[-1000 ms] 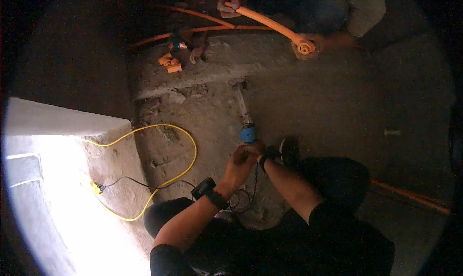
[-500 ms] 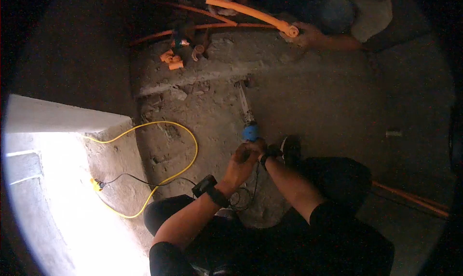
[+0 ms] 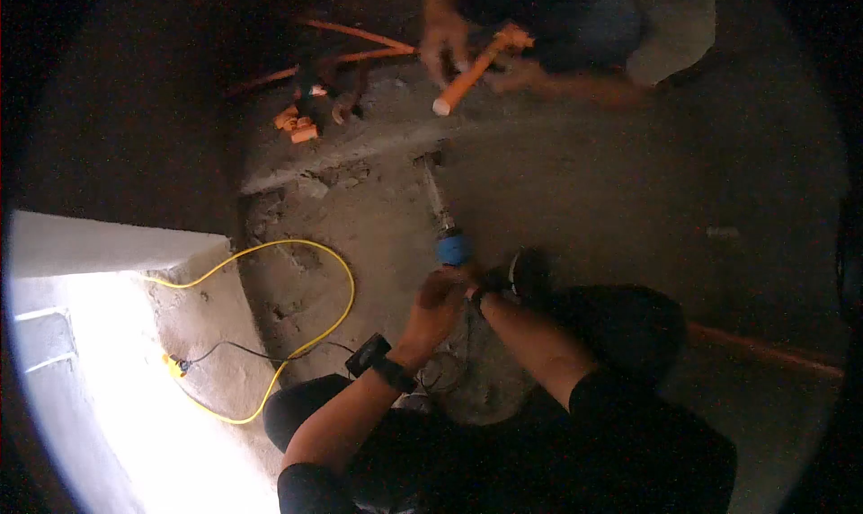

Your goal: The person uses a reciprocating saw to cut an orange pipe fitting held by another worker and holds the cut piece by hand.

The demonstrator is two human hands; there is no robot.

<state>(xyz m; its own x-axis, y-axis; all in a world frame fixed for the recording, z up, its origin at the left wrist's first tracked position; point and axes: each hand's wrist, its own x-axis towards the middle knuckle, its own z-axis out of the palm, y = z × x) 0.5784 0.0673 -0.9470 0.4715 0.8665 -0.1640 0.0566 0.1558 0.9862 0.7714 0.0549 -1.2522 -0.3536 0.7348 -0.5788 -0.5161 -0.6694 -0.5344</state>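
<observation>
A blue-collared power tool (image 3: 452, 249), which looks like a hammer drill, points away from me over the dusty floor. From its front runs a long pale metal bit (image 3: 435, 190), its far end at a small dark hole at the foot of a ledge. My left hand (image 3: 435, 300) is wrapped around the rear of the tool. Close beside it, my right hand (image 3: 467, 282) is also closed on the tool body, its fingers partly hidden in shadow. Both hands cover most of the body behind the blue part.
A yellow cable (image 3: 351, 285) loops at left near a bright opening, with a yellow plug (image 3: 173, 365). Orange pipe fittings (image 3: 300, 128) lie beyond the ledge (image 3: 360, 149). A co-worker's hands (image 3: 447, 47) hold an orange pipe (image 3: 467, 84). Another orange pipe (image 3: 764, 348) lies at right.
The co-worker's orange pipe has swung round, its free end now pointing toward me. The view has shifted slightly. My hands keep their hold on the tool.
</observation>
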